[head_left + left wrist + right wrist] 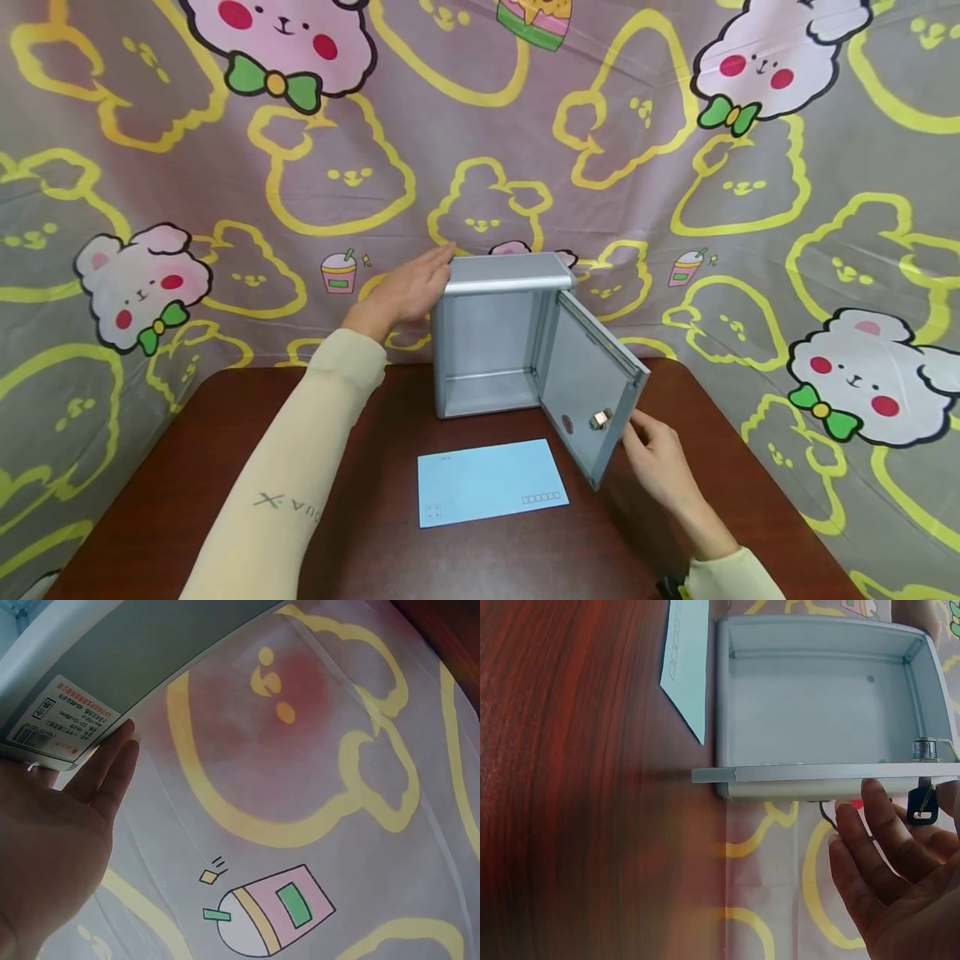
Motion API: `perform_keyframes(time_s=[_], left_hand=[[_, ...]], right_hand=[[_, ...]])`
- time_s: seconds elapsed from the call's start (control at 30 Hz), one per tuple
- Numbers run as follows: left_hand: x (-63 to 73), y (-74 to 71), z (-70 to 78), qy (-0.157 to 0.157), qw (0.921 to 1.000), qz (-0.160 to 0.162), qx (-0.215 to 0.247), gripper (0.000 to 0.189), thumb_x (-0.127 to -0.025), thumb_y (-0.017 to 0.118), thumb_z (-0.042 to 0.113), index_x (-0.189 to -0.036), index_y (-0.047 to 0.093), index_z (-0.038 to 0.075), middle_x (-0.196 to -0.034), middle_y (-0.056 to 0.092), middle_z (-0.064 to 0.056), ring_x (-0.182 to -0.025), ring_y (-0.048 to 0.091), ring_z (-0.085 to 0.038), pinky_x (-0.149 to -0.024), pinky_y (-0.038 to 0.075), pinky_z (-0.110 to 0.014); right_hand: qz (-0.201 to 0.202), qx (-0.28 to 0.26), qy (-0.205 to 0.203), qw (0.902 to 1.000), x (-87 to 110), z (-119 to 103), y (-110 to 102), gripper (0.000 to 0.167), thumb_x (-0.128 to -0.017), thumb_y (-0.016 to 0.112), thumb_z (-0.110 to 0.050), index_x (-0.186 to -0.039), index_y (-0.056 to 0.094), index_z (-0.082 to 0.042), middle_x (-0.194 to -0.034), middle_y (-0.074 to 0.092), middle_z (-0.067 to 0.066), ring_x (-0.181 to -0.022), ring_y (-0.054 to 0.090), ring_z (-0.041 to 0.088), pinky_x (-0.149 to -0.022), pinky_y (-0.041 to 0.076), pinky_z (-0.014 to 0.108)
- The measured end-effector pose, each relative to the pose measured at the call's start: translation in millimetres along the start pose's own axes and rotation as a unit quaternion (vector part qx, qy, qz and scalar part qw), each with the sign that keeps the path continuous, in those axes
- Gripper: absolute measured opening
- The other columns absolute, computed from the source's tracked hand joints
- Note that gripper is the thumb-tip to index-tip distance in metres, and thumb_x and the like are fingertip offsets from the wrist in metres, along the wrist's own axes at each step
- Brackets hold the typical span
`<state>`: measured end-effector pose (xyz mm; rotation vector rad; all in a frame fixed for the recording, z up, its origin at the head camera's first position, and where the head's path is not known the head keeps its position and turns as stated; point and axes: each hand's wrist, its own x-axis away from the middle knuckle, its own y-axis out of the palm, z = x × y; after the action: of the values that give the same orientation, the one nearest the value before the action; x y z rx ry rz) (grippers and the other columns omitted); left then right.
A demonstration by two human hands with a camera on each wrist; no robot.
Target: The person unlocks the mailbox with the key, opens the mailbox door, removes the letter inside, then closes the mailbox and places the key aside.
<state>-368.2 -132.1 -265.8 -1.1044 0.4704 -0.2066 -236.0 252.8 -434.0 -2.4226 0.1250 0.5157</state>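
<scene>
A grey metal lockable box point(510, 272) stands on the table with its hinged door point(588, 383) swung out to the right. My left hand point(412, 287) rests against the box's upper left edge, fingers straight; in the left wrist view it lies by a printed label point(64, 720). Behind the door's free edge is my right hand point(663, 462). The right wrist view shows its thumb and index finger at a black-headed key point(922, 806) in the lock point(925, 748), with another fingertip at the door. A light blue envelope point(491, 483) lies flat before the box.
The dark reddish wooden table point(360, 533) has rounded far corners. A patterned cloth point(480, 125) hangs behind and along both sides. Inside, the box point(491, 350) shows bare grey walls. The door's lower corner reaches out close to the envelope's right side.
</scene>
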Motion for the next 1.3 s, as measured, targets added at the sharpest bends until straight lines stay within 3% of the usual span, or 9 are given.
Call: perform_keyframes(time_s=[0.4, 0.77, 1.3], left_hand=[[-1.6, 2.0, 0.3, -0.004, 0.9996, 0.005, -0.028, 0.061, -0.107, 0.018, 0.037, -0.164, 0.026, 0.014, -0.17, 0.021, 0.002, -0.157, 0.019, -0.02, -0.127, 0.017, -0.037], [-2.2, 3.2, -0.1, -0.007, 0.9997, 0.006, -0.023, 0.062, -0.107, 0.017, 0.037, -0.164, 0.026, 0.013, -0.171, 0.02, 0.002, -0.157, 0.018, -0.02, -0.127, 0.017, -0.038], [0.6, 2.7, 0.9, -0.016, 0.9997, 0.005, -0.018, 0.063, -0.106, 0.017, 0.039, -0.164, 0.024, 0.015, -0.171, 0.019, 0.002, -0.157, 0.017, -0.02, -0.127, 0.017, -0.04]], right_hand=[[0.001, -0.005, 0.001, 1.0, -0.1, 0.2, 1.4, 0.034, -0.107, 0.054, -0.031, -0.124, 0.073, -0.007, -0.088, 0.074, 0.004, -0.071, 0.057, 0.012, -0.059, 0.046, 0.027], [0.003, -0.008, 0.0, 1.0, -0.6, -0.1, 3.3, 0.034, -0.107, 0.055, -0.031, -0.123, 0.073, -0.007, -0.087, 0.074, 0.003, -0.072, 0.058, 0.013, -0.059, 0.046, 0.026], [0.005, 0.007, -0.004, 1.0, 0.1, -1.9, 5.7, 0.034, -0.107, 0.054, -0.032, -0.124, 0.073, -0.009, -0.096, 0.076, 0.001, -0.082, 0.062, 0.011, -0.069, 0.049, 0.024]])
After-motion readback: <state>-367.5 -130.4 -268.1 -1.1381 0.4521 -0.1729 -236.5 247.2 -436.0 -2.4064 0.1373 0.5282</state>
